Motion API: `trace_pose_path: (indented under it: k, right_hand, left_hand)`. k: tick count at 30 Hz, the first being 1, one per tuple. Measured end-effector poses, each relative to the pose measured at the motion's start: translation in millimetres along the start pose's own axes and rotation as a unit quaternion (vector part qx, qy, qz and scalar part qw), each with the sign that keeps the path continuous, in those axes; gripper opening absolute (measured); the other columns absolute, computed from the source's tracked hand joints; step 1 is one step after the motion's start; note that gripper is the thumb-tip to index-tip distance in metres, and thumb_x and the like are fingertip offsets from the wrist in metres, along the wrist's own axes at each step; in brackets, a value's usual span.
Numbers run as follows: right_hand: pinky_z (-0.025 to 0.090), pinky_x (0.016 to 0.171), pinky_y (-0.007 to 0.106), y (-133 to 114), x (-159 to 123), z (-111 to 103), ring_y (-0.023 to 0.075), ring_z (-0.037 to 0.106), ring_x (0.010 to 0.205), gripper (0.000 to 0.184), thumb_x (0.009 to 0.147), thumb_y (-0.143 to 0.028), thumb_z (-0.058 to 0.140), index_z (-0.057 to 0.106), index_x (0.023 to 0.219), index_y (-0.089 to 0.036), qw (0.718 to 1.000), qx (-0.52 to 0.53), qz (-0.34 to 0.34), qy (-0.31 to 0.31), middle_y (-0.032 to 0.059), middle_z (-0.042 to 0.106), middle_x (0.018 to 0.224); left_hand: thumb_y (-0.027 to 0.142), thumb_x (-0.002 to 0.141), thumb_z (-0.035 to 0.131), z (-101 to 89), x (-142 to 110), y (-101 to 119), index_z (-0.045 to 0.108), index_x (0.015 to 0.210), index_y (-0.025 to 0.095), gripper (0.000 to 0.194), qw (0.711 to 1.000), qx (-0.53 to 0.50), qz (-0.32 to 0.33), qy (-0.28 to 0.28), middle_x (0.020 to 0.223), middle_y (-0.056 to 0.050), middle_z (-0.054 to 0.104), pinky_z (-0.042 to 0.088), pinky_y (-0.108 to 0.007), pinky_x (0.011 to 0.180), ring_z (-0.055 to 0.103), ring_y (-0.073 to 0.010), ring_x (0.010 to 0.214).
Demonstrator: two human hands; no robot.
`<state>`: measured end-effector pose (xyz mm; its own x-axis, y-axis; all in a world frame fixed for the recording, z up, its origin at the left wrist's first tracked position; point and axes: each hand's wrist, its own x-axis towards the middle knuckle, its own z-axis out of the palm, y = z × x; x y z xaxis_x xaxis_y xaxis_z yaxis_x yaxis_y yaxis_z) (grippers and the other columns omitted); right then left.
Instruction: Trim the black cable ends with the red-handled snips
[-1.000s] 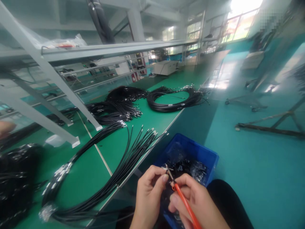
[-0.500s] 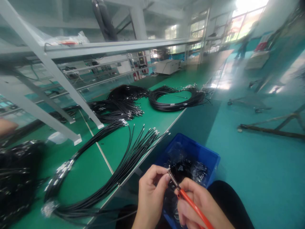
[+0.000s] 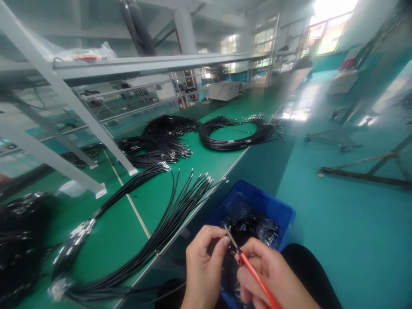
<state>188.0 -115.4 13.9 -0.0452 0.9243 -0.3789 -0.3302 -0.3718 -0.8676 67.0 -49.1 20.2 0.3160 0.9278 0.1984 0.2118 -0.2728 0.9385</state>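
Observation:
My right hand (image 3: 270,279) grips a thin tool with an orange handle (image 3: 257,279) and a metal tip (image 3: 231,240). My left hand (image 3: 204,266) is pinched at that tip, its thumb and fingers closed on something too small to make out. Both hands hover over a blue bin (image 3: 257,214) holding small black and silvery parts, which rests on my lap beside the green bench (image 3: 206,159). A loose bundle of black cables with metal ends (image 3: 167,214) lies on the bench just left of my hands.
More coils of black cable (image 3: 238,133) and heaps of cable (image 3: 161,141) lie further along the bench. A grey metal frame with slanted struts (image 3: 74,111) stands over the bench. A black bagged heap (image 3: 19,240) sits at left. Teal floor (image 3: 337,223) stretches right.
Both hands stay together over the bin, with only small shifts of the tool tip and fingers. The view has swayed slightly.

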Motion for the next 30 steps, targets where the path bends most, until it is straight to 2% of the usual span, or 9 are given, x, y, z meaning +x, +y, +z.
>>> trace_pose_path:
  k: [3, 6, 9, 11, 13, 17, 23, 27, 30]
  right_hand:
    - [0.03, 0.039, 0.016, 5.0, -0.7, -1.2, 0.0049, 0.042, 0.035, 0.017, 0.071, -0.021, 0.062, 0.045, 0.072, -0.021, 0.998, -0.044, -0.001, 0.049, -0.0063, 0.056, 0.046]
    - [0.03, 0.043, 0.018, 15.4, -2.5, -2.6, 0.0069, 0.044, 0.043, 0.019, 0.062, -0.011, 0.063, 0.048, 0.069, -0.02, 0.995, -0.054, -0.052, 0.069, -0.0088, 0.05, 0.048]
    - [0.037, 0.049, 0.021, 19.7, -2.0, -2.4, 0.0098, 0.049, 0.051, 0.024, 0.059, -0.012, 0.065, 0.052, 0.078, -0.021, 0.982, -0.037, -0.124, 0.141, -0.0076, 0.054, 0.057]
    - [0.044, 0.059, 0.024, 14.4, -0.3, 0.3, 0.0127, 0.056, 0.061, 0.029, 0.062, -0.016, 0.066, 0.051, 0.087, -0.023, 0.959, -0.024, -0.185, 0.214, -0.0057, 0.059, 0.066]
    - [0.047, 0.069, 0.027, 4.5, 1.9, 4.8, 0.015, 0.06, 0.071, 0.033, 0.065, -0.02, 0.067, 0.049, 0.092, -0.025, 0.939, -0.014, -0.225, 0.26, -0.0035, 0.063, 0.076]
    - [0.049, 0.071, 0.027, -11.2, 5.9, 13.6, 0.0159, 0.061, 0.074, 0.033, 0.066, -0.025, 0.07, 0.051, 0.092, -0.025, 0.935, 0.024, -0.219, 0.277, -0.0022, 0.065, 0.078]
    - [0.048, 0.061, 0.023, -7.9, 7.9, 17.3, 0.0123, 0.06, 0.062, 0.03, 0.067, -0.024, 0.071, 0.051, 0.089, -0.024, 0.937, 0.099, -0.22, 0.254, -0.0048, 0.063, 0.07]
    - [0.049, 0.06, 0.022, -8.2, 6.9, 19.6, 0.0111, 0.058, 0.059, 0.029, 0.067, -0.025, 0.07, 0.051, 0.089, -0.025, 0.934, 0.077, -0.224, 0.266, -0.0045, 0.063, 0.071]
    - [0.051, 0.065, 0.024, -8.2, 6.8, 21.7, 0.0138, 0.061, 0.066, 0.026, 0.068, -0.024, 0.067, 0.052, 0.089, -0.025, 0.92, 0.011, -0.242, 0.307, -0.0023, 0.065, 0.074]
  left_hand:
    - [0.018, 0.078, 0.06, 0.3, 1.4, -1.6, 0.065, 0.072, 0.018, 0.007, 1.0, 0.017, 0.009, -0.003, 0.068, -0.001, 0.063, 0.046, -0.023, 0.061, 0.058, -0.0161, 0.064]
    - [0.019, 0.078, 0.06, -1.0, 3.2, -4.2, 0.064, 0.075, 0.018, 0.005, 0.999, 0.03, 0.017, -0.002, 0.07, 0.0, 0.062, 0.046, -0.023, 0.061, 0.058, -0.0157, 0.065]
    - [0.019, 0.078, 0.06, -2.1, 3.1, -4.1, 0.064, 0.075, 0.018, 0.005, 0.999, 0.046, 0.027, -0.008, 0.069, 0.0, 0.062, 0.045, -0.023, 0.06, 0.058, -0.0155, 0.064]
    - [0.019, 0.078, 0.06, -1.2, 1.3, -2.0, 0.064, 0.073, 0.018, 0.006, 0.997, 0.059, 0.039, -0.014, 0.068, 0.0, 0.061, 0.045, -0.023, 0.059, 0.058, -0.0154, 0.063]
    - [0.018, 0.078, 0.06, 1.1, -1.7, 0.9, 0.063, 0.071, 0.018, 0.008, 0.996, 0.074, 0.053, -0.022, 0.067, 0.0, 0.061, 0.044, -0.023, 0.058, 0.058, -0.0153, 0.062]
    - [0.018, 0.08, 0.058, 6.0, -7.8, 5.7, 0.064, 0.07, 0.018, 0.011, 0.992, 0.103, 0.065, -0.03, 0.066, 0.0, 0.06, 0.042, -0.023, 0.056, 0.056, -0.0141, 0.059]
    - [0.018, 0.078, 0.059, 1.3, -5.9, 9.7, 0.061, 0.065, 0.017, 0.014, 0.996, 0.06, 0.033, -0.063, 0.064, 0.0, 0.06, 0.042, -0.021, 0.055, 0.055, -0.0135, 0.059]
    - [0.017, 0.077, 0.059, -1.2, -4.3, 11.2, 0.061, 0.065, 0.017, 0.013, 0.996, 0.058, 0.012, -0.067, 0.063, 0.0, 0.06, 0.042, -0.021, 0.055, 0.055, -0.0134, 0.058]
    - [0.018, 0.077, 0.059, 0.6, -6.5, 12.5, 0.062, 0.065, 0.016, 0.012, 0.995, 0.083, 0.016, -0.057, 0.064, -0.001, 0.059, 0.041, -0.022, 0.055, 0.055, -0.014, 0.058]
